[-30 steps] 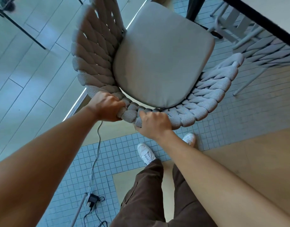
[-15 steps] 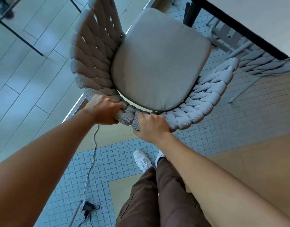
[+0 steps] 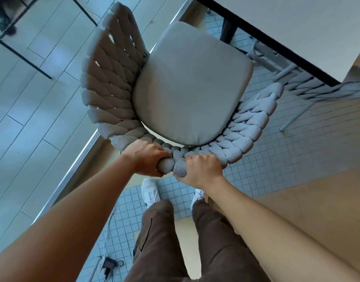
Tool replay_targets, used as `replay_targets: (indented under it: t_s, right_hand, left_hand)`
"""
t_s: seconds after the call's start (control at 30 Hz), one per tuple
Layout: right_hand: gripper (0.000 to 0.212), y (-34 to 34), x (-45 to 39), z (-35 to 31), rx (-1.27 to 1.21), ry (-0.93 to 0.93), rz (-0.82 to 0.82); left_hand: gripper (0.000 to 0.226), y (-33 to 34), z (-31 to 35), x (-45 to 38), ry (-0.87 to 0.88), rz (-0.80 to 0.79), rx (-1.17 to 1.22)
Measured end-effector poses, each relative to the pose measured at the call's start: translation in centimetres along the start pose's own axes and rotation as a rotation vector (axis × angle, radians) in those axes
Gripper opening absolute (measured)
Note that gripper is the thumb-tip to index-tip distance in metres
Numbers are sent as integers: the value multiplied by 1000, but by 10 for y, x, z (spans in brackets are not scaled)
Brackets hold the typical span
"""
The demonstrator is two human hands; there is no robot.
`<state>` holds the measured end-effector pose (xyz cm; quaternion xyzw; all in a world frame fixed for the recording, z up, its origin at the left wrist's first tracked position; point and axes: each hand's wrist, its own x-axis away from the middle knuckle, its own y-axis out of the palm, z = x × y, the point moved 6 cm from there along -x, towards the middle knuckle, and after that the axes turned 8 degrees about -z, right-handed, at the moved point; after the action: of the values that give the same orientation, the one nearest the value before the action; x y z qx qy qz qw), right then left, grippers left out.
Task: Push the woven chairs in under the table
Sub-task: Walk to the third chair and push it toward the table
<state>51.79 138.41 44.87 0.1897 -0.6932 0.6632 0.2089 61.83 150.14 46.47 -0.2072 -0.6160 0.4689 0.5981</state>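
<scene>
A grey woven chair (image 3: 111, 82) with a plain grey seat cushion (image 3: 191, 88) stands right below me. My left hand (image 3: 146, 157) and my right hand (image 3: 201, 167) both grip the thick rope weave at the top of its backrest, close together. The chair's front faces the pale table (image 3: 297, 27), whose dark edge crosses the upper right. The front of the cushion lies close to that edge. A second woven chair (image 3: 325, 88) sits partly under the table at the right.
A dark table leg (image 3: 228, 31) stands just beyond the cushion. A white cable and a black plug (image 3: 109, 263) lie on the small blue floor tiles by my left foot. A metal threshold strip (image 3: 77, 165) separates the tiles from pale planks at the left.
The chair has slid forward toward the table with both hands still gripping its backrest. I have stepped after it, and more of the tabletop shows now.
</scene>
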Motion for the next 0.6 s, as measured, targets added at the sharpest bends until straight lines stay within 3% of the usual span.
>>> replay_targets:
  t_s: [0.23,0.43,0.6]
  right_hand:
    - [68,-8,6,-12,-110,91,41]
    - [53,-24,-11,-83,-264,200,148]
    - [54,-29,-34,-91,-297,290,130]
  left_hand:
    - [53,11,-17,4,153,-34,-32]
    - [49,15,-83,27,149,-41,-129]
    - [45,21,-89,24,156,-13,-150]
